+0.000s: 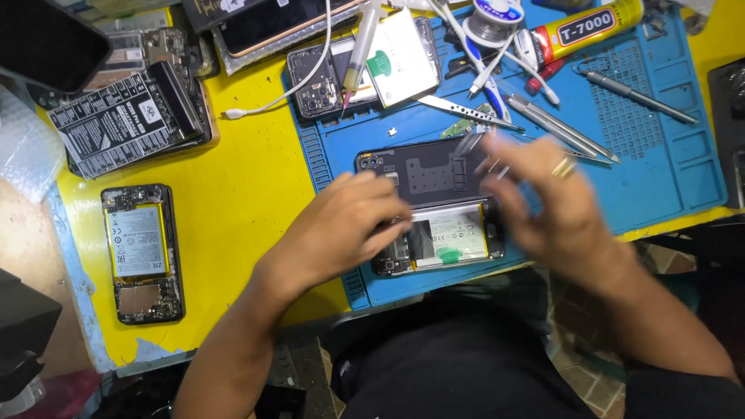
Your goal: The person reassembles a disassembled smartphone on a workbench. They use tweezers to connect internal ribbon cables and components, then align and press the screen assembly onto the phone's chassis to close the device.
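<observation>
An opened phone (434, 203) lies on the blue work mat (667, 167), near the middle of the yellow worktop (240, 194), its back off so that the black inner cover and a white battery with a green tab show. The left hand (345, 225) rests on the phone's left near part, fingers curled down over the edge and pressing on it. The right hand (543, 198) hovers over the phone's right side and is blurred; its fingers are bunched narrow around what looks like thin metal tweezers (469, 143) (the blur leaves the grip itself hard to tell), and a ring shows on one finger.

Farther on the mat lie a second opened phone (365, 66) with a syringe (358, 50) across it, a pair of straight tweezers (462, 112), a metal pen-like tool (640, 97), a yellow glue tube (582, 27) and a spool of solder (493, 19). To the left, off the mat, a third opened phone (142, 252) with a yellow-edged battery lies on the worktop, and beyond it a black battery with white print (124, 124) sits on another device. A white cable (291, 85) runs across the far worktop.
</observation>
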